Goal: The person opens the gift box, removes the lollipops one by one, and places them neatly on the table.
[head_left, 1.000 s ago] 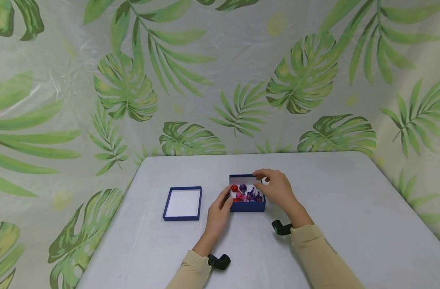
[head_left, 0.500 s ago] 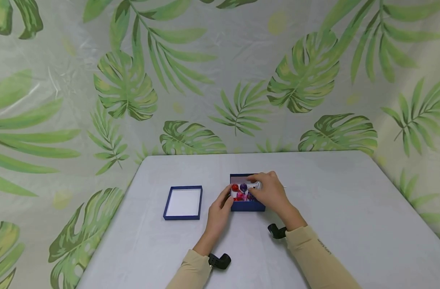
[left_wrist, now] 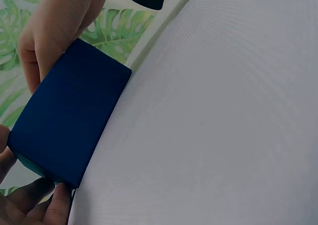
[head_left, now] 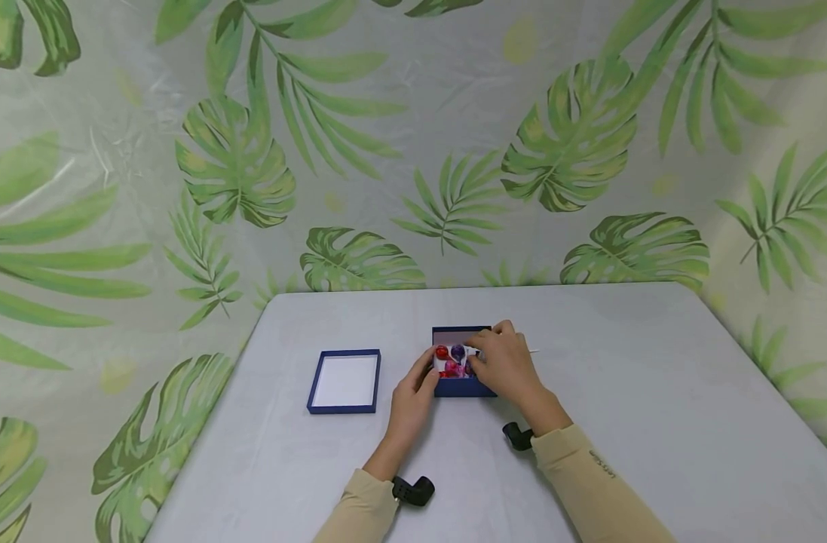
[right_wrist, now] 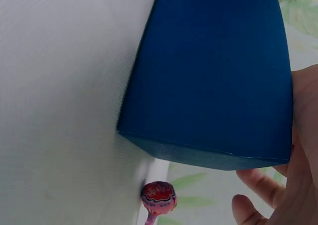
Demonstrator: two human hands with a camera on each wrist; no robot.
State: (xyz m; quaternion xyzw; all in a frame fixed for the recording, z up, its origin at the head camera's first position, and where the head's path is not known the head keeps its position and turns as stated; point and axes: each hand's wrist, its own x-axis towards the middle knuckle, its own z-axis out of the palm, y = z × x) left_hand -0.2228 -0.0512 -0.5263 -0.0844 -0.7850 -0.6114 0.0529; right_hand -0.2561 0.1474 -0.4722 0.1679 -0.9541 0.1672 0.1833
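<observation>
An open blue box (head_left: 465,388) stands on the table, holding several wrapped lollipops. A red lollipop (head_left: 442,352), a dark purple lollipop (head_left: 457,352) and a pink lollipop (head_left: 450,366) show inside. My left hand (head_left: 410,396) grips the box at its left side. Over its right side reaches my right hand (head_left: 508,363), fingers and thumb down among the lollipops; whether they pinch one is hidden. In the right wrist view a red and pink lollipop (right_wrist: 159,197) lies on the table beyond the box, and its white stick (head_left: 534,351) pokes out past my right hand.
A blue-edged lid (head_left: 342,410) lies with its white inside up, left of the box. The white table (head_left: 630,422) ends at a back edge before a leaf-patterned curtain (head_left: 454,151). A black wrist camera (head_left: 414,492) sits on each wrist.
My right hand has moved left from the box's right rim, reaching further over the lollipops. The white stick to its right has come into sight. My left hand has stayed on the box.
</observation>
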